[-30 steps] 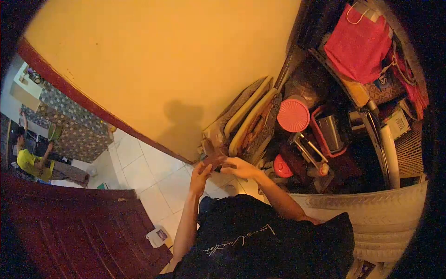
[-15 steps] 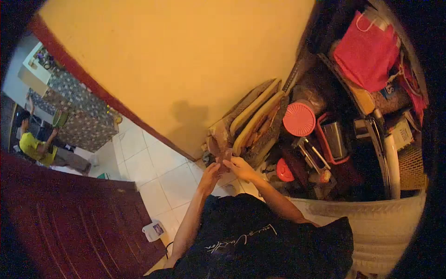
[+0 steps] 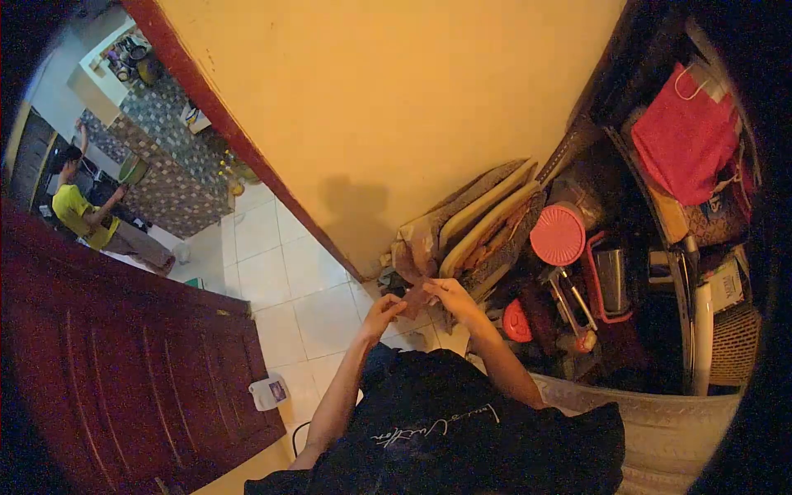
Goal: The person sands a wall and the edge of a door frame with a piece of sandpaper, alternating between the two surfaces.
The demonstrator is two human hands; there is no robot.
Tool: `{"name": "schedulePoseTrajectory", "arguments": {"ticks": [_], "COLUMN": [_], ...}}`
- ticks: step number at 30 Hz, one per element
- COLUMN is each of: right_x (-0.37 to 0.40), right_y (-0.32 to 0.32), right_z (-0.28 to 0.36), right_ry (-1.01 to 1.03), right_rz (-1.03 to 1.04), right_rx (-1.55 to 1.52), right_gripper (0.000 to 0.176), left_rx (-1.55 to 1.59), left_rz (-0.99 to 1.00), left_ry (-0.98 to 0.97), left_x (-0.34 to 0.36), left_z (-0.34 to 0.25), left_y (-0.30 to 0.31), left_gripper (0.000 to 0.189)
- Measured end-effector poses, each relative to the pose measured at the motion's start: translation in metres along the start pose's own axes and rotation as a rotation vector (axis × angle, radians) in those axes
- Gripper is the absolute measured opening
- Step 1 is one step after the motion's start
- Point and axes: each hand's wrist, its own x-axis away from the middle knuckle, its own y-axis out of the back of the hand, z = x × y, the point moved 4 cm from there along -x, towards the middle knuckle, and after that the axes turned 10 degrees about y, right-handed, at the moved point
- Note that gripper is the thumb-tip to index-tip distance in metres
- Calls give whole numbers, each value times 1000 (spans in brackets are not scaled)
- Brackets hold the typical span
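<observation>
A thin, limp reddish-brown piece (image 3: 415, 300), like plastic film or cloth, hangs between my two hands in front of my chest. The fingers of my left hand (image 3: 383, 317) pinch its left edge. On the opposite side, my right hand (image 3: 452, 299) grips it between thumb and fingers near the top. What the piece is exactly I cannot make out. Just beyond my hands, several flat padded pieces (image 3: 487, 221) with yellowish and grey edges lean against the wall. Their lower ends are partly hidden behind the piece and my right hand.
To the right, a cluttered storage area holds a pink round lid (image 3: 558, 234), a metal container (image 3: 611, 279) and a red bag (image 3: 683, 136). A dark red door (image 3: 124, 338) and a white jug (image 3: 269, 392) are at left. A person in yellow (image 3: 81, 210) stands in the kitchen beyond.
My hands have drawn slightly apart, with the brown piece now spread between them. The view has shifted, so the surroundings sit further right and lower. The far person still has one arm raised.
</observation>
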Motion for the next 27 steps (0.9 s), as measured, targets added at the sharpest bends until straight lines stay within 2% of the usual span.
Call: {"name": "schedulePoseTrajectory", "arguments": {"ticks": [2,5,10,12,14,16,19,22,25,27], "right_x": [-2,2,3,3,1,0,-1,-4,-10,-14], "right_y": [1,0,-1,1,5,11,19,16,10,0], "right_z": [-3,-3,8,14,7,7,16,33,46,52], "right_ry": [22,-1,27,-16,15,32,-89,-127,-68,-61], "right_rz": [129,83,72,72,93,106,141,258,392,522], "right_rx": [147,141,158,237,211,188,256,232,225,147], "right_gripper": [30,30,32,35,35,36,37,41,44,44], "left_rx": [24,125,102,20,-34,-27,-164,-180,-240,-272], "left_rz": [-1,-50,-112,-63,-130,-70,-14,83,124,78], "left_ry": [2,42,-25,-119,-101,-209,-236,-240,-218,-244], "left_x": [0,1,-2,-10,-9,-9,-11,-12,-18,-14], "left_z": [4,7,9,10,4,-1,-10,-16,-12,-20], "left_y": [3,4,3,6,6,1,-4,-11,-8,-4], "left_gripper": [17,16,19,19,18,18,19,20,25,26]}}
